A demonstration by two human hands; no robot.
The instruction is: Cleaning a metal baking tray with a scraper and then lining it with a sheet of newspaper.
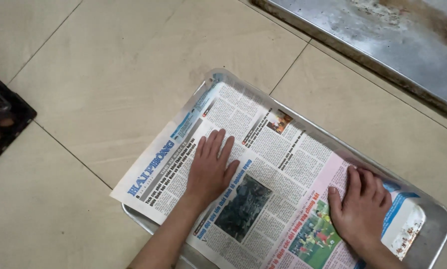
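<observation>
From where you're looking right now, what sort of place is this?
Probably a kitchen or food-prep floor, though that is a guess. Both hands, left hand and right hand, press a newspaper into a metal tray on a tiled floor; another worn metal tray lies nearby.

B/w newspaper (263, 184) w/ blue header, pink strip; silver tray (435, 234); beige tiles (108, 74)

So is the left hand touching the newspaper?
Touching. The head view shows the left hand lying palm down, fingers spread, flat on the newspaper that lines the metal tray.
</observation>
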